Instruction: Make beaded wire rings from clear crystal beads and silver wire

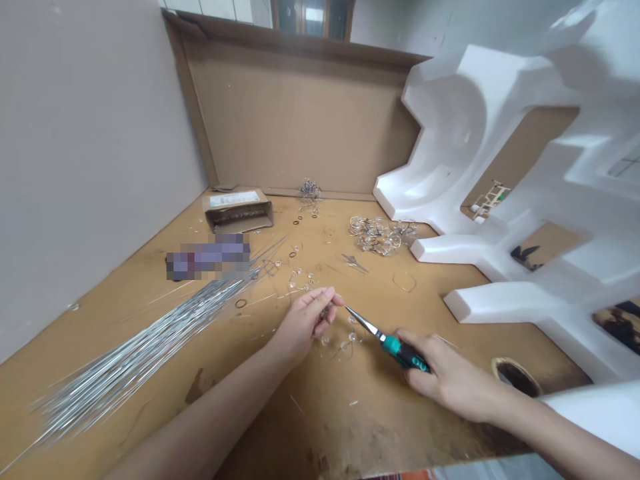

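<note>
My right hand (pixel 440 373) is wrapped round the green and black handles of long-nose pliers (pixel 367 325). Their narrow tip points up and left, close to the fingertips of my left hand (pixel 313 317). Those left fingers are pinched together over a small piece that I cannot make out, partly hidden behind them. Just below, on the table, lies a loop of thin wire with clear beads (pixel 345 345). More clear beads (pixel 299 277) are scattered beyond my left hand.
A bundle of silver wires (pixel 150 353) lies at the left. Behind it are a small cardboard box (pixel 240 212) and a blurred purple item (pixel 207 259). Scissors (pixel 355 263) and a pile of beaded wire pieces (pixel 377 237) lie farther back. White foam (pixel 495 300) borders the right.
</note>
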Demonstrator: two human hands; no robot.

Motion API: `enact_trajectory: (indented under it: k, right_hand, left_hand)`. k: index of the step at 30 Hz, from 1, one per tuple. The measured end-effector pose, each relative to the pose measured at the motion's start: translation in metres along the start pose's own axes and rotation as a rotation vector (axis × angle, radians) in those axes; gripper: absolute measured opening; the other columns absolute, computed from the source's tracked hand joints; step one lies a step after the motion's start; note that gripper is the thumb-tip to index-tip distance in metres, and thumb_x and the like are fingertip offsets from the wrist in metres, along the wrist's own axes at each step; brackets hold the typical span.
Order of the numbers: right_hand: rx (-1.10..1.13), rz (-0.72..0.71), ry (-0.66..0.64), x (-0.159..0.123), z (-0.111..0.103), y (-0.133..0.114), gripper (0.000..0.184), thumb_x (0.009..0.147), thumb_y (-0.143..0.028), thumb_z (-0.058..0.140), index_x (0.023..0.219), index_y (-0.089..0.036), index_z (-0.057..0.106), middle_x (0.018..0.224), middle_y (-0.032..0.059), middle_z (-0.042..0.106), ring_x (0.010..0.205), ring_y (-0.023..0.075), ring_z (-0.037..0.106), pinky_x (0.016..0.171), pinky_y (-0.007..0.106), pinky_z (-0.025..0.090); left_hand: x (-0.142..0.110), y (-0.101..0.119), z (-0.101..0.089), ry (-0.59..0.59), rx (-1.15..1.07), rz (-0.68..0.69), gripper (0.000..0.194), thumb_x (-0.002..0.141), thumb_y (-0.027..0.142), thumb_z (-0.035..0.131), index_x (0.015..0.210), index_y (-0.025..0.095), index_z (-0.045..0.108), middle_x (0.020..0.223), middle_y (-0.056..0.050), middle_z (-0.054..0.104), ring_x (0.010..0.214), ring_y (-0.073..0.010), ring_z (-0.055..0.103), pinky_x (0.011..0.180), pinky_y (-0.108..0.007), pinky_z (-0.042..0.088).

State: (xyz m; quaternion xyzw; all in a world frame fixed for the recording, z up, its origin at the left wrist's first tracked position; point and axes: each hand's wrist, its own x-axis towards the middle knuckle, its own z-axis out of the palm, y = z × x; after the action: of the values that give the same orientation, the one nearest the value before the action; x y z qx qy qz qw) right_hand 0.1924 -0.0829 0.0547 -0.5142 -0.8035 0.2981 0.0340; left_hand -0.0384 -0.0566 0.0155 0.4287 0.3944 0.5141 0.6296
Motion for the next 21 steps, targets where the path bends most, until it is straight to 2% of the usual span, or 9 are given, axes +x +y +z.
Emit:
enact_trajectory:
  k: [7, 14, 18, 21]
  right_hand:
    - [0.076, -0.028, -0.035, -0.001, -0.011, 0.001, 0.027, 0.072, -0.022, 0.045, 0.097, -0.019, 0.054, 0.077, 0.0016, 0.059, 0.073, 0.0171, 0.051, 0.065, 0.026, 0.038]
    - [0.105, -0.037, -0.075, 0.001, -0.01, 0.001, 0.023, 0.069, -0.02, 0.046, 0.09, -0.018, 0.055, 0.078, 0.0003, 0.058, 0.072, 0.0155, 0.05, 0.065, 0.025, 0.037]
    - [0.107, -0.018, -0.045, 0.003, -0.01, 0.002, 0.026, 0.067, -0.019, 0.047, 0.091, -0.018, 0.057, 0.077, 0.0003, 0.059, 0.072, 0.0154, 0.051, 0.063, 0.024, 0.037]
    - [0.083, -0.007, 0.041, 0.002, -0.009, 0.006, 0.031, 0.064, -0.018, 0.048, 0.093, -0.019, 0.059, 0.076, 0.0004, 0.06, 0.071, 0.0161, 0.052, 0.063, 0.024, 0.038]
  left_hand:
    - [-0.002, 0.003, 0.001, 0.004, 0.025, 0.007, 0.03, 0.081, 0.042, 0.048, 0.074, 0.014, 0.058, 0.051, 0.005, 0.045, 0.036, -0.0013, 0.027, 0.038, -0.018, 0.014]
    - [-0.001, 0.0, 0.001, -0.008, 0.022, -0.007, 0.03, 0.081, 0.041, 0.048, 0.074, 0.014, 0.056, 0.051, 0.006, 0.045, 0.035, -0.0012, 0.025, 0.037, -0.018, 0.013]
    - [-0.001, -0.002, 0.001, -0.015, 0.009, -0.033, 0.03, 0.081, 0.041, 0.048, 0.074, 0.013, 0.056, 0.05, 0.006, 0.045, 0.035, -0.001, 0.025, 0.037, -0.017, 0.013]
    - [-0.001, -0.001, 0.002, -0.025, -0.017, -0.064, 0.03, 0.08, 0.042, 0.05, 0.073, 0.013, 0.056, 0.05, 0.006, 0.045, 0.033, -0.0006, 0.025, 0.035, -0.017, 0.012]
